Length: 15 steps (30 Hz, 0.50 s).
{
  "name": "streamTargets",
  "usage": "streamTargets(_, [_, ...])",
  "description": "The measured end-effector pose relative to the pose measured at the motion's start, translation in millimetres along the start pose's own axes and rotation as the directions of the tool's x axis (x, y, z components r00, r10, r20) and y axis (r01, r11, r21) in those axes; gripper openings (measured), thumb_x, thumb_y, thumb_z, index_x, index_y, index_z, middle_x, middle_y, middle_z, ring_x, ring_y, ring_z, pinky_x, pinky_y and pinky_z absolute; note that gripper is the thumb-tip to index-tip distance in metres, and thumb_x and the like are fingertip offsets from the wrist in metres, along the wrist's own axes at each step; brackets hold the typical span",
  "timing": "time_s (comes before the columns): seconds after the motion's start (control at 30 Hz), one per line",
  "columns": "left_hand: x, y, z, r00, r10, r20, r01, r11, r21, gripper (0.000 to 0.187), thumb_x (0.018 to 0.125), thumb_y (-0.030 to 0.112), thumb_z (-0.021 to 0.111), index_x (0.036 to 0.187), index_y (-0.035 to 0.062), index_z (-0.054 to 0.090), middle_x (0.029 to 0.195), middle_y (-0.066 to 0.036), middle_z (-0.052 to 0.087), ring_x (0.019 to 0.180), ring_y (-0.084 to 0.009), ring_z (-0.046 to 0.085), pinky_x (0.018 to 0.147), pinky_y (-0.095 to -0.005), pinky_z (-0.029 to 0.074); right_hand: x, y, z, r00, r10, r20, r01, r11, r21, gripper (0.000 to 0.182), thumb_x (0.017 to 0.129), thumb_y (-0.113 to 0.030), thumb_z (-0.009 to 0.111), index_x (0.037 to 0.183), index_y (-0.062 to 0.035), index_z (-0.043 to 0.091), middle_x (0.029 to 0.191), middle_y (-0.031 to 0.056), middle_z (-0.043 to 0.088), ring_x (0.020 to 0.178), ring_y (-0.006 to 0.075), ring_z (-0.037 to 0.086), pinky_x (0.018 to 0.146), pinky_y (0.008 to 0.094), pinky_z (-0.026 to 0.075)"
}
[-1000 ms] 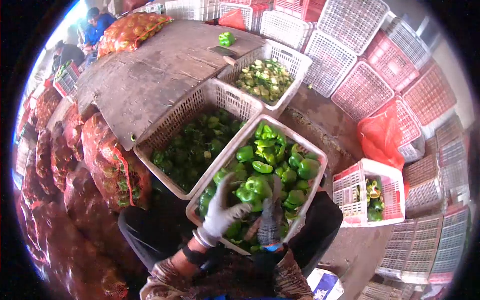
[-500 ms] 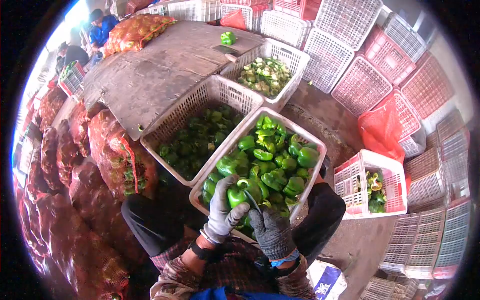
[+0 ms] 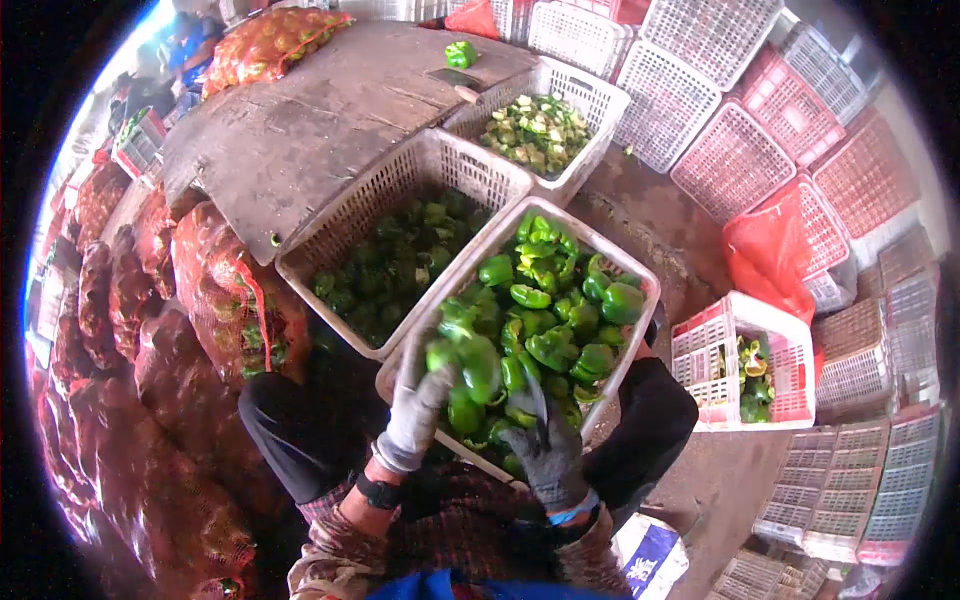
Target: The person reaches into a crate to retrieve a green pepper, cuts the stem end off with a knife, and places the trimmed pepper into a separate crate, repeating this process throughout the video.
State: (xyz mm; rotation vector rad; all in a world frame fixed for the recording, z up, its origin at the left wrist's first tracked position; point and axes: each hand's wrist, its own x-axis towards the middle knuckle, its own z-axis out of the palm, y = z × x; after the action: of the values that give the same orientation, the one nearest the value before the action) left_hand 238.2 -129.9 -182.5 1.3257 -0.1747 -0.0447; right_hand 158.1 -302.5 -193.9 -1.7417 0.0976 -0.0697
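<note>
My left hand point(image 3: 415, 405), in a pale grey glove, is over the near left part of a crate point(image 3: 648, 290) full of green bell peppers. Its fingers are closed against a green bell pepper point(image 3: 478, 370), blurred by motion. Lower and to the right, my right hand point(image 3: 550, 460) wears a dark grey glove and grips a knife point(image 3: 534, 398), its blade pointing up over the peppers. Many peppers in the crate are cut, with pale insides showing. The knife's handle is hidden in the glove.
Left of the pepper crate, another crate point(image 3: 405, 165) holds darker green pieces; behind, a third point(image 3: 600, 95) holds pale chopped bits. A red-and-white crate point(image 3: 690, 350) with scraps stands right. Net sacks point(image 3: 215, 290) crowd the left. A whole pepper point(image 3: 460, 54) and a cleaver point(image 3: 452, 77) lie on the board.
My hands have separated: the left has moved slightly left with the pepper, the right has shifted right with the knife. The blade has come away from the pepper.
</note>
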Motion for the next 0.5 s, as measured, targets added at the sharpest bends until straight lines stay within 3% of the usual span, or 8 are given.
streamTargets(0.07, [-10.7,6.6,14.9,0.964,-0.066,0.259,0.092,0.992,-0.089,0.09,0.082,0.037,0.07,0.147,0.0014,0.019,0.135,-0.014,0.046,0.124,-0.0212,0.043,0.106,-0.0346,0.032,27.5,-21.8,-11.7,0.977,-0.019,0.213,0.053,0.986,-0.155,0.076,0.075,-0.034,0.078,0.134,-0.0031,0.041,0.13,0.019,0.05,0.117,0.0361,0.051,0.097,0.0426,0.044])
streamTargets(0.1, [-12.7,-4.8,13.3,0.945,-0.02,0.328,0.002,0.999,0.053,0.095,0.081,0.038,0.071,0.148,0.0014,0.014,0.136,-0.016,0.044,0.126,-0.0224,0.041,0.107,-0.035,0.031,31.2,-21.6,-14.6,0.975,-0.032,0.218,0.075,0.978,-0.194,0.078,0.072,-0.036,0.079,0.133,-0.0028,0.042,0.129,0.0191,0.051,0.116,0.0365,0.051,0.097,0.0429,0.043])
streamTargets(0.13, [-16.9,-11.8,14.1,0.941,-0.012,0.339,0.024,0.999,-0.029,0.095,0.081,0.033,0.073,0.149,0.0038,0.013,0.138,-0.016,0.042,0.127,-0.0228,0.04,0.106,-0.0354,0.033,34.4,-19.0,-16.1,0.972,-0.046,0.229,0.1,0.968,-0.231,0.08,0.069,-0.037,0.081,0.132,-0.0026,0.043,0.128,0.0192,0.051,0.115,0.037,0.051,0.097,0.0433,0.043])
streamTargets(0.2, [-27.4,-16.4,18.8,0.946,-0.192,0.263,0.21,0.977,-0.041,0.091,0.078,0.028,0.077,0.146,0.0057,0.022,0.136,-0.015,0.044,0.125,-0.0235,0.042,0.102,-0.0361,0.037,32.2,-8.6,-15.8,0.969,-0.043,0.241,0.119,0.944,-0.309,0.083,0.065,-0.04,0.083,0.129,-0.002,0.045,0.125,0.0193,0.053,0.114,0.0372,0.052,0.097,0.0431,0.043])
streamTargets(0.27, [-38.7,-34.5,12.1,0.901,-0.261,0.347,0.175,0.95,0.258,0.08,0.079,0.008,0.073,0.142,0.0061,0.023,0.131,-0.006,0.046,0.12,-0.019,0.046,0.102,-0.0333,0.039,19.3,21.0,-11.4,0.967,-0.011,0.253,0.081,0.96,-0.269,0.083,0.064,-0.042,0.083,0.127,-0.0026,0.046,0.12,0.0186,0.055,0.111,0.0359,0.054,0.095,0.0419,0.044])
streamTargets(0.33, [-48.2,-34.6,10.8,0.913,-0.25,0.321,0.14,0.934,0.33,0.074,0.073,0.019,0.081,0.131,0.0044,0.037,0.118,-0.006,0.055,0.108,-0.017,0.053,0.094,-0.0326,0.045,7.1,60.9,-6.3,0.957,0.021,0.29,0.012,0.994,-0.112,0.08,0.063,-0.044,0.083,0.124,-0.0045,0.049,0.114,0.0173,0.058,0.107,0.0337,0.057,0.092,0.0406,0.046])
streamTargets(0.4, [-54.5,-20.6,9.8,0.892,-0.28,0.355,0.071,0.862,0.503,0.073,0.071,0.023,0.083,0.128,0.0032,0.042,0.112,-0.008,0.059,0.104,-0.0159,0.056,0.091,-0.0325,0.046,5.2,18.2,-20.8,0.911,-0.043,0.411,0.143,0.966,-0.216,0.077,0.064,-0.044,0.082,0.124,-0.0065,0.049,0.112,0.0164,0.059,0.105,0.0336,0.058,0.09,0.0412,0.047])
streamTargets(0.5, [-58.0,-21.4,9.6,0.836,-0.38,0.395,0.201,0.883,0.425,0.069,0.069,0.023,0.083,0.124,0.0004,0.047,0.108,-0.009,0.062,0.099,-0.015,0.059,0.089,-0.0328,0.047,2.0,15.3,-26.5,0.861,-0.021,0.508,0.153,0.964,-0.219,0.076,0.065,-0.041,0.082,0.125,-0.0072,0.05,0.113,0.0154,0.06,0.105,0.0336,0.059,0.089,0.0417,0.048])
